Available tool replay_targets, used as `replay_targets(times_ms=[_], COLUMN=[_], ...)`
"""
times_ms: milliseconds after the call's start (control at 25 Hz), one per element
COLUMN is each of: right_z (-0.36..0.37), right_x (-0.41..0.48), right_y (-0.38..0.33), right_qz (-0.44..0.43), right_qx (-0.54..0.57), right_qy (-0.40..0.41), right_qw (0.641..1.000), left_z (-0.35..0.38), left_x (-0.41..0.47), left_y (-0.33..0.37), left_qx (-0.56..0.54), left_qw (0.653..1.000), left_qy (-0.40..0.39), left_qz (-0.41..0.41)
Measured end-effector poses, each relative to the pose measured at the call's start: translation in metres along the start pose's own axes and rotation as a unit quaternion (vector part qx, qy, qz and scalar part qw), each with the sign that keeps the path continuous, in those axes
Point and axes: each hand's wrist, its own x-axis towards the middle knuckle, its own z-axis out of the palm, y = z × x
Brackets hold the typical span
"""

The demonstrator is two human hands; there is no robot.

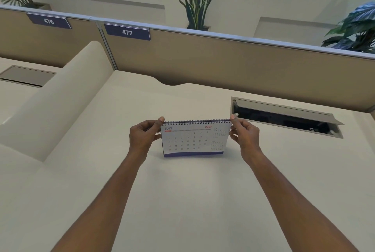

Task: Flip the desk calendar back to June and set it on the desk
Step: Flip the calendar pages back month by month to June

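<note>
A spiral-bound desk calendar stands in the middle of the beige desk, its front page reading JULY 2026 with a purple band along the bottom. My left hand pinches the top left corner at the spiral binding. My right hand pinches the top right corner in the same way. The calendar's lower edge looks level with the desk surface; whether it rests there I cannot tell.
An open cable hatch with a raised lid lies to the right behind the calendar. A beige side divider rises on the left. Partition panels with signs 476 and 477 stand behind, plants beyond them.
</note>
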Motion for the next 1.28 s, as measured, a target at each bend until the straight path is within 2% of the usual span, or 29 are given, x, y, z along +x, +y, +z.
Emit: replay_targets(times_ms=[160,360,520,960,1280], right_z=[-0.002,-0.012,-0.012,-0.010,-0.011], right_x=[0.001,-0.002,-0.012,-0.025,-0.033], right_y=[0.008,0.045,0.070,0.084,0.088], right_qz=[0.017,0.061,0.091,0.068,0.059], right_qx=[0.004,-0.030,-0.062,-0.060,-0.064], right_qy=[0.020,0.052,0.048,0.061,0.078], right_qw=[1.000,0.996,0.993,0.994,0.993], left_z=[0.002,-0.004,-0.006,-0.002,-0.002], left_x=[-0.002,-0.017,-0.035,-0.050,-0.058], left_y=[-0.008,-0.052,-0.079,-0.091,-0.087], left_qx=[0.003,0.015,0.078,0.093,0.017], left_qw=[0.999,0.993,0.991,0.990,0.993], left_qy=[0.046,0.098,0.078,0.073,0.070], left_qz=[-0.021,-0.060,-0.073,-0.072,-0.096])
